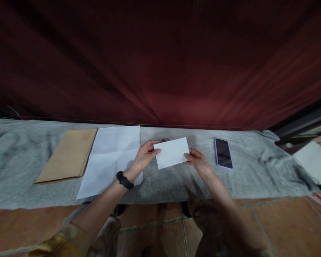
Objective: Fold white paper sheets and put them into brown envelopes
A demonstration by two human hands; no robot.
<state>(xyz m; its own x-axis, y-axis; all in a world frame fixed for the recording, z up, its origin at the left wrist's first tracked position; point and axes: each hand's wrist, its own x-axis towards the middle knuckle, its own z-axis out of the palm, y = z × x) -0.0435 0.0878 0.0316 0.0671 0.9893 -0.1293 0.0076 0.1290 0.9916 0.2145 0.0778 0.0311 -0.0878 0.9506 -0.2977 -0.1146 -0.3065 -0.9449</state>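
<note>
A long counter covered in fuzzy grey cloth (pixel 254 178) runs sideways, its back edge close to a dark red fabric curtain (pixel 176 71) and its front edge above terracotta floor tiles (pixel 283 217). Bare cloth lies between the small rectangular piece of white paper (pixel 172 152) and the black-screened phone with a purple rim (pixel 224 153), and again right of the phone. On the left, large creased white paper sheets (pixel 109 153) meet a flat brown paper stack (pixel 68 153); the left forearm covers part of the sheets. At far right, a white flat item (pixel 315 162) is cut off by the frame, and things around it are hard to make out. The small paper is held up over the counter's middle: the left hand (pixel 146 154) pinches its left edge, thumb on top, and the right hand (pixel 196 160) pinches its right edge likewise, both nearly closed, some fingertips hidden beneath.
</note>
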